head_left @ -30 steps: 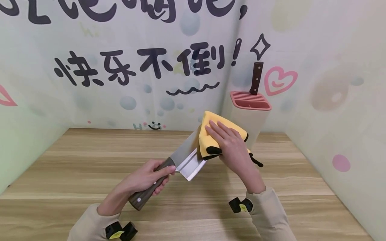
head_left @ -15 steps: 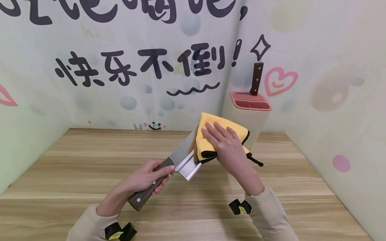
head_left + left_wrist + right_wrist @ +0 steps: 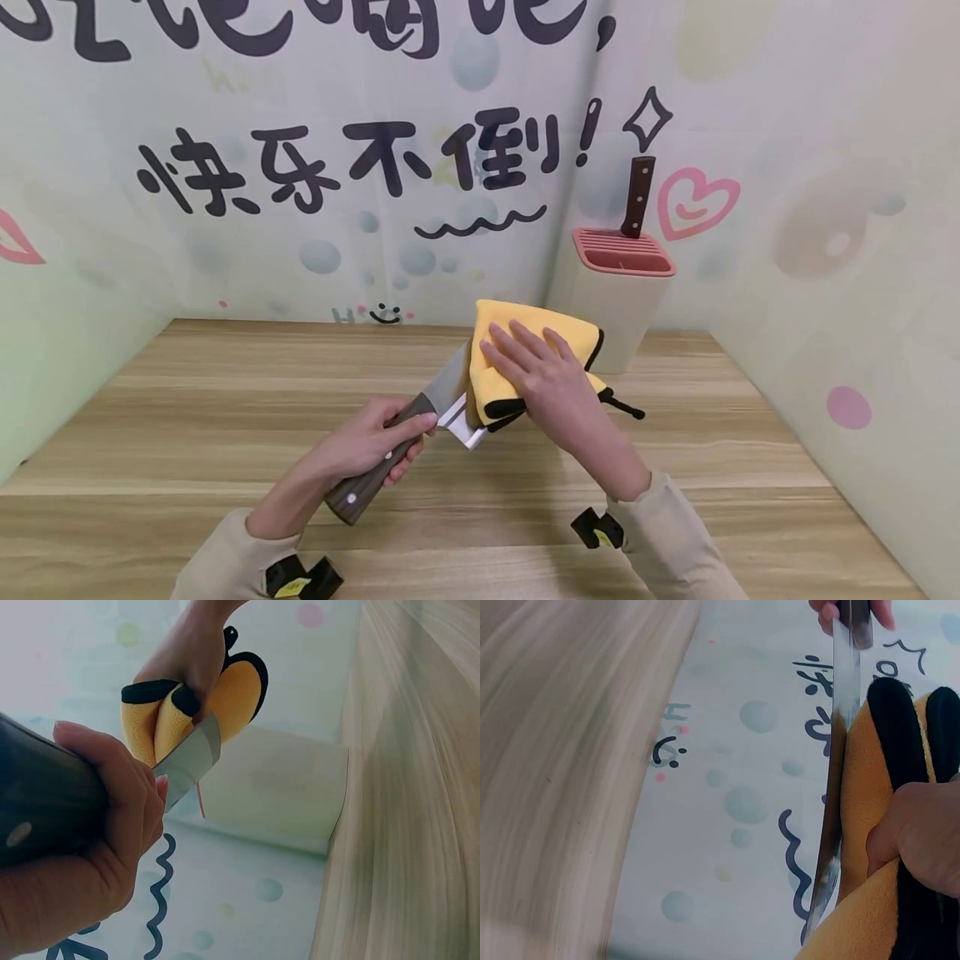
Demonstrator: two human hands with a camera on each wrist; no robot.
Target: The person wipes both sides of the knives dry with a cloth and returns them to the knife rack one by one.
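Observation:
My left hand (image 3: 367,446) grips the dark handle of a cleaver (image 3: 448,377), its blade tilted up and away to the right above the table. A folded yellow towel (image 3: 489,385) with black edging covers the far part of the blade. Spread over the towel, my right hand (image 3: 551,387) presses it to the blade with fingers fairly straight. In the right wrist view the thumb is tucked into the towel's fold, and the blade stands edge-on beside the towel (image 3: 864,795). The left wrist view shows part of the bare blade (image 3: 193,759) below the towel.
Behind the towel, at the back right, stands a white knife block (image 3: 607,325) with a pink slotted top. One brown-handled knife (image 3: 638,196) sits in it. Printed cloth walls (image 3: 300,275) enclose the wooden table (image 3: 225,400) at the back and sides.
The towel and my right hand have slid left and down along the blade toward the handle, covering more of the near blade. My left hand and the cleaver have barely moved.

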